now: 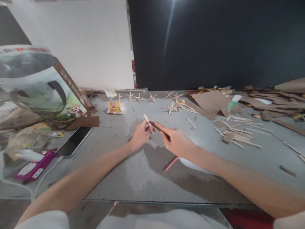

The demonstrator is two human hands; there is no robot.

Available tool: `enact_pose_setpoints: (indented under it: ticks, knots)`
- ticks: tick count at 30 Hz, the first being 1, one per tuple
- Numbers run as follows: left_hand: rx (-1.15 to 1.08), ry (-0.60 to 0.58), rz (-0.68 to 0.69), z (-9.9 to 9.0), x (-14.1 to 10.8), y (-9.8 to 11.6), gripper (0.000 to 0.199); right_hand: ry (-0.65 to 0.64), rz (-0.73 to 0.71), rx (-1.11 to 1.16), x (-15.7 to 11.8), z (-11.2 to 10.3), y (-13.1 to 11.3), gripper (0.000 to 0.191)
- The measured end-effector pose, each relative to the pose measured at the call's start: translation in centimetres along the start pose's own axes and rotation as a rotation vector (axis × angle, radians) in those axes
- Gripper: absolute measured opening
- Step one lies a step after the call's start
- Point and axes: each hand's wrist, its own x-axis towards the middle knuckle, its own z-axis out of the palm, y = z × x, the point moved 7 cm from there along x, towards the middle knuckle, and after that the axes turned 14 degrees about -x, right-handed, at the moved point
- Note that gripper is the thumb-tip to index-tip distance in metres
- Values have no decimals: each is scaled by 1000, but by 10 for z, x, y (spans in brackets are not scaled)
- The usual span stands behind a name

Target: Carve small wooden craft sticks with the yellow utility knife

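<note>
A short, pale wooden stick (146, 119) is held above the middle of the counter (119, 181), its upper end poking out past the fingers of the left hand (140, 136). Those fingers are closed around its lower part. The right hand (179, 141) grips a slim, dark tool (157, 128) with a bit of yellow on it, its tip right at the stick; whether the two touch is too small to tell.

Nearer the person than the stick, and a little to its right, a reddish pen-like rod (171, 164) lies partly under the right forearm. Beyond the stick, small star shapes (139, 98) made of crossed sticks stretch in a loose row, with a yellow snack packet (115, 108) on the left of that side.

Well to the right of the stick are a loose pile of flat sticks (241, 135), brown cardboard (207, 101) and a green and white tube (233, 102) resting on it. To the left of the stick lie a phone (75, 141), a purple power strip (35, 167) with a white cable, and a large printed package (38, 95).
</note>
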Motion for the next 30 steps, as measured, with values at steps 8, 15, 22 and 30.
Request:
enact_pose_setpoints:
  ticks: [8,15,22,30]
  knots:
    - [181,-26,80,2,-1,6,8,12,7,6,-4,-8,0,62]
    - [262,-21,125,2,-3,9,11,1,31,62,-3,-8,5,57]
    - [187,-14,150,0,-1,6,5,53,7,-58,-3,10,-2,62]
    - [270,-22,142,1,-2,6,12,-65,36,28,10,-21,-2,55]
